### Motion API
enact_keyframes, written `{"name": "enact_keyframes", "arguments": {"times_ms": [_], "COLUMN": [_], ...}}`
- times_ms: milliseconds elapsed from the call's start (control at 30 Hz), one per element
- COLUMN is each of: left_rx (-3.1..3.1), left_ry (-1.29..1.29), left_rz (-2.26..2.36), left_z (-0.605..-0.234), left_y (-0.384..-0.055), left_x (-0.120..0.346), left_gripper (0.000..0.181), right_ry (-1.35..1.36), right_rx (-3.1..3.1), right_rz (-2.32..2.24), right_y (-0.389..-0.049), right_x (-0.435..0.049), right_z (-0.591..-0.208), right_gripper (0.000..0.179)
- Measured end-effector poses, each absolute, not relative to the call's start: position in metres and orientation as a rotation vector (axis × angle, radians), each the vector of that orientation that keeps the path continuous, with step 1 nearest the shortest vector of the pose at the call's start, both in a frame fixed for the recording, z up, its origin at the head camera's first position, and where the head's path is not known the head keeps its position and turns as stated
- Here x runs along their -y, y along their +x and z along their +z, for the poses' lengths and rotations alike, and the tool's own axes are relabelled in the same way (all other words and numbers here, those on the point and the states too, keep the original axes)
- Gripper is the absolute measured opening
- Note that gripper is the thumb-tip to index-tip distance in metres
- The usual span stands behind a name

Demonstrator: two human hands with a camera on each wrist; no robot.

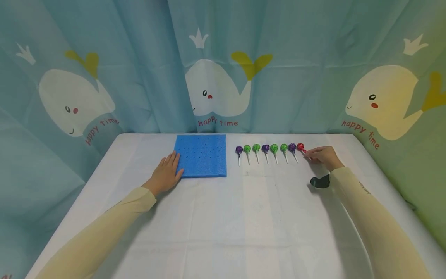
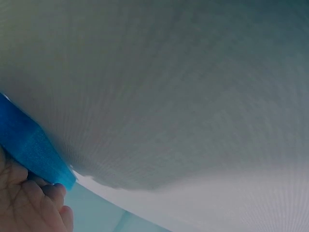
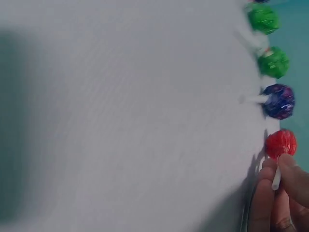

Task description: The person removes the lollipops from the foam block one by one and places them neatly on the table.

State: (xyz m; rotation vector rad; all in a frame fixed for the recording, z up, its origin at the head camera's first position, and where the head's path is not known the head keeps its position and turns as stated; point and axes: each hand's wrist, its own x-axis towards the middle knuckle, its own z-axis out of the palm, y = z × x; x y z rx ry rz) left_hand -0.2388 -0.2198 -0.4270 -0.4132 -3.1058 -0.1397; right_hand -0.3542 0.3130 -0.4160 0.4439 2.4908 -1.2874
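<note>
My right hand (image 1: pixel 324 156) pinches the stick of a red lollipop (image 3: pixel 281 143) between thumb and fingers, at the right end of a row of lollipops. Just left of it lies a purple lollipop (image 3: pixel 278 101), then a green lollipop (image 3: pixel 273 62). My left hand (image 1: pixel 164 174) rests with straight fingers on the left edge of a blue foam board (image 1: pixel 205 166), which has rows of small holes. In the left wrist view, part of the blue foam shows beside the fingers.
More green and purple lollipops (image 1: pixel 266 148) lie in the row between the board and my right hand, sticks toward me. A dark strap-like piece (image 1: pixel 319 181) sits at the right sleeve. A white cloth covers the table (image 1: pixel 223 221); a whale-print curtain (image 1: pixel 296 46) hangs behind.
</note>
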Motion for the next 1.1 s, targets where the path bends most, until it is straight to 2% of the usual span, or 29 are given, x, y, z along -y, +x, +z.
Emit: {"name": "enact_keyframes", "arguments": {"times_ms": [200,633,1100], "left_rx": [3.110,3.134,3.146], "left_ry": [-0.415,-0.399,-0.397], "left_rz": [-0.137,-0.151,-0.141], "left_z": [-0.425,-0.423,-0.422], "left_y": [-0.238,-0.239,-0.239], "left_x": [0.219,0.216,0.218], "left_gripper": [0.061,0.062,0.062], "right_ry": [0.505,0.329,0.321], "right_rx": [-2.489,-2.655,-2.643], "right_rz": [-1.262,-1.083,-1.119], "right_y": [-0.356,-0.351,-0.349], "right_x": [-0.312,-0.307,-0.306], "right_z": [-0.417,-0.407,-0.411], "right_gripper": [0.041,0.029,0.027]}}
